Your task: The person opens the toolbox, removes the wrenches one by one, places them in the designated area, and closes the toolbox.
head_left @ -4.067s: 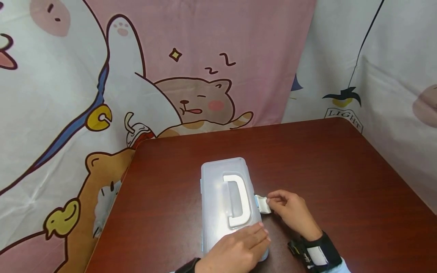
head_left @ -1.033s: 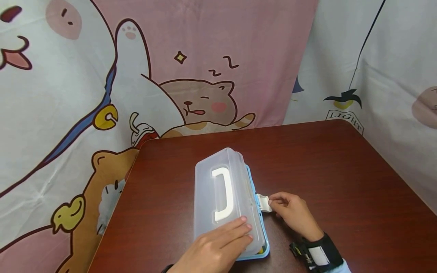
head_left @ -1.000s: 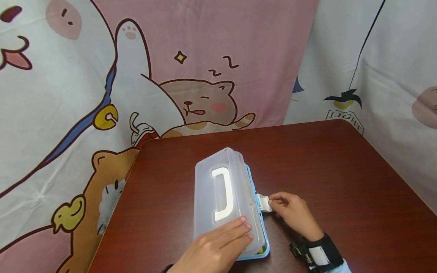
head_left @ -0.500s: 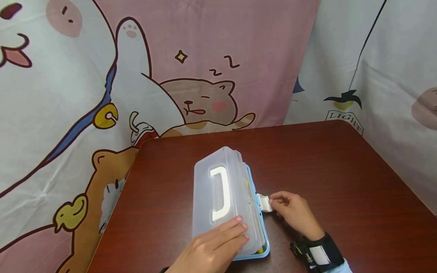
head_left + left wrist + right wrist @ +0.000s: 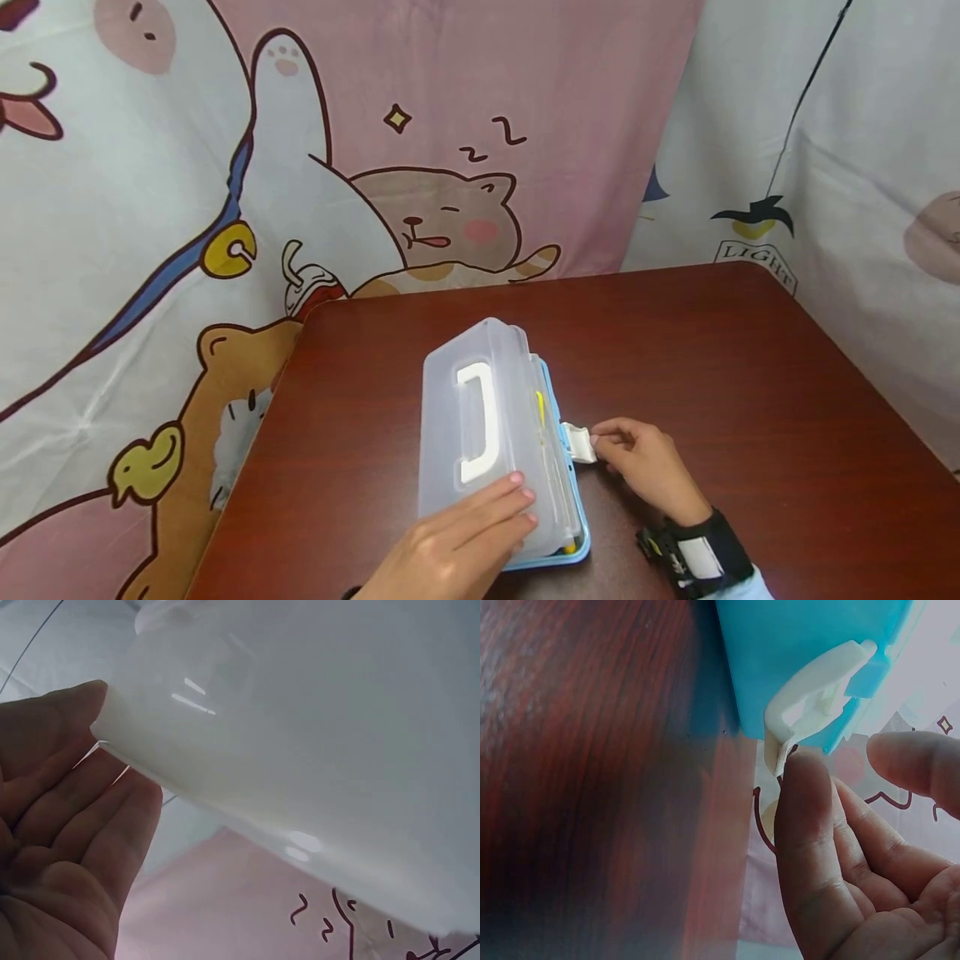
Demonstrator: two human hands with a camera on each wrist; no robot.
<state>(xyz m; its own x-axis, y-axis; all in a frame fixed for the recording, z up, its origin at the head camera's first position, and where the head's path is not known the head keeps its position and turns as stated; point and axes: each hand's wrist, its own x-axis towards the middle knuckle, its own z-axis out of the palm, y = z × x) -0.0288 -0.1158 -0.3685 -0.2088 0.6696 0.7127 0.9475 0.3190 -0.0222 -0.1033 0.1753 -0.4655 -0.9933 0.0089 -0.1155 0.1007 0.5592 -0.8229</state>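
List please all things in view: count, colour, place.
Wooden table: one, reddish brown, beneath
Rectangular plastic base: one, blue, on table
Frosted plastic lid: one, whitish, tilted over base
Curved plastic handle: one, white, on lid
Flat plastic latch: one, white, base's right side
Unidentified contents: count unclear, yellow, under lid
Cartoon-printed cloth: count unclear, multicoloured, behind
Wristbands: two, black, on wrists
Sleeve: one, light blue, lower right
Left hand: one, bare, on lid
Right hand: one, bare, at latch

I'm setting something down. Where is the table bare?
The table is bare between the right hand and the table's right edge, and between the box and the left edge. It's crowded at the box's near end, by the left hand, and on its right, where the right hand meets the latch.
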